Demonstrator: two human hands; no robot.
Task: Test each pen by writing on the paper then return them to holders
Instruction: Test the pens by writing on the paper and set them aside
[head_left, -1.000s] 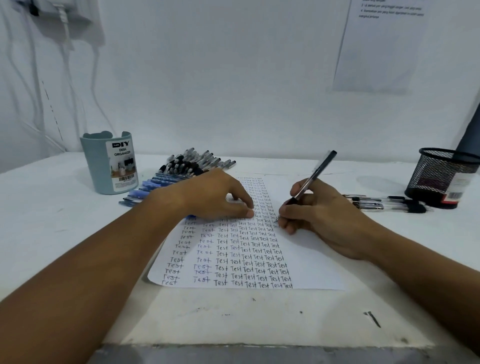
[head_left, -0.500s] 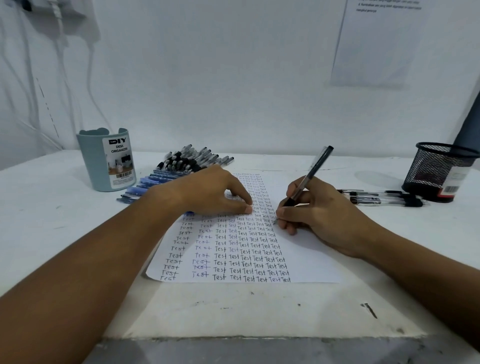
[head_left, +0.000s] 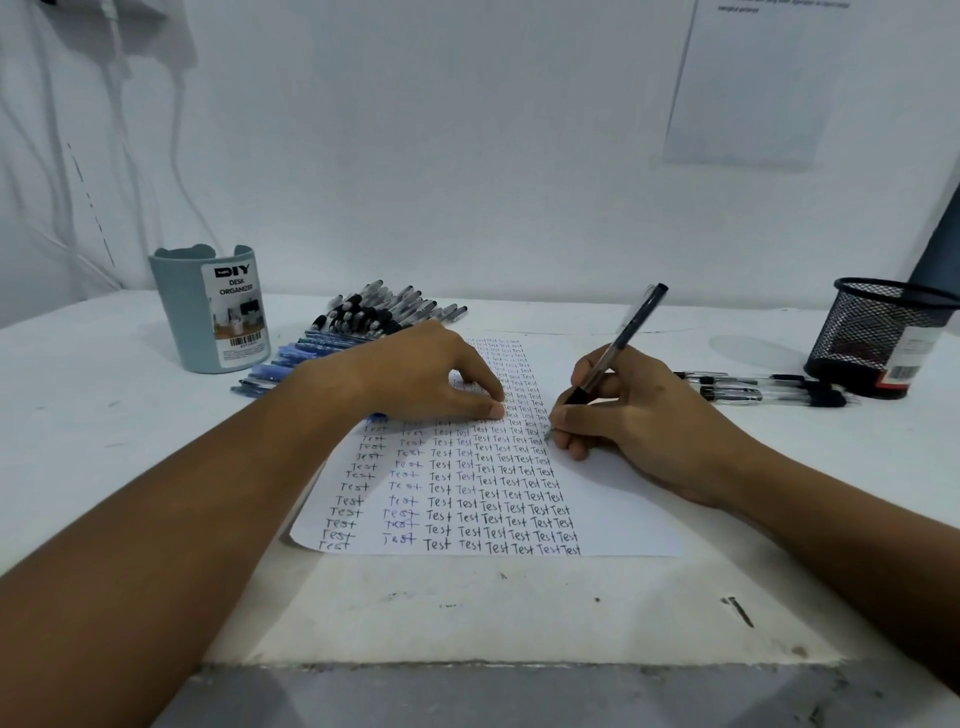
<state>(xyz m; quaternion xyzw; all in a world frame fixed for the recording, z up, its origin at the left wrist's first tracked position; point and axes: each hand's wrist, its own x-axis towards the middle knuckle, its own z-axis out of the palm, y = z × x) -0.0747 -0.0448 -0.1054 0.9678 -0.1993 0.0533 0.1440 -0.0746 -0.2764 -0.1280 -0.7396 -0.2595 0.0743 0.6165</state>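
A white sheet of paper (head_left: 613, 504) lies on the desk, its left half filled with columns of the word "Test". My right hand (head_left: 639, 415) grips a black pen (head_left: 618, 345), its tip touching the paper at the end of a written row. My left hand (head_left: 431, 376) rests palm down on the upper part of the sheet, fingertips pressing it, holding nothing. A pile of black and blue pens (head_left: 353, 327) lies behind my left hand. A few black pens (head_left: 763, 387) lie to the right of the paper.
A pale blue desk organizer cup (head_left: 208, 312) stands at the back left. A black mesh holder (head_left: 883, 335) stands at the back right. The white desk (head_left: 467, 613) meets a white wall close behind; its front edge is near me.
The view has shifted slightly. My right hand and pen have edged a little along the row on the paper. My left hand stays pressed on the sheet.
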